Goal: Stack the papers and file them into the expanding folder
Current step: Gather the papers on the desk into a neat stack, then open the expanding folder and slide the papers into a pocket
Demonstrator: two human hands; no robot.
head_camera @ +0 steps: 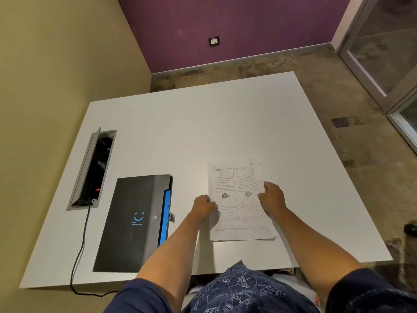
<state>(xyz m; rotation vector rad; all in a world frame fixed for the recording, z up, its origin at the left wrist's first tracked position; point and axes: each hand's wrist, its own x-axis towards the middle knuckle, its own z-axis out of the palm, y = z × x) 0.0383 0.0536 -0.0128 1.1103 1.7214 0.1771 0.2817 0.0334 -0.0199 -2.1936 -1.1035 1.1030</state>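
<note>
Our forearms reach out from the patterned shirt at the frame's bottom, and our hands sit on either side of the papers [238, 199]. We pinch the sheets' left edge with the left hand [204, 205], while the right hand [272, 196] grips the right edge. The papers lie flat on the white tabletop [203, 123], mostly squared, with a few lower edges fanned out. We judge this as the stacking step, nearly done. Left of the papers lies the black expanding folder [135, 222], closed; next we must open it. Its pockets are hidden, the print is unreadable, and beyond the folder a cable box [92, 168] stands open.
</note>
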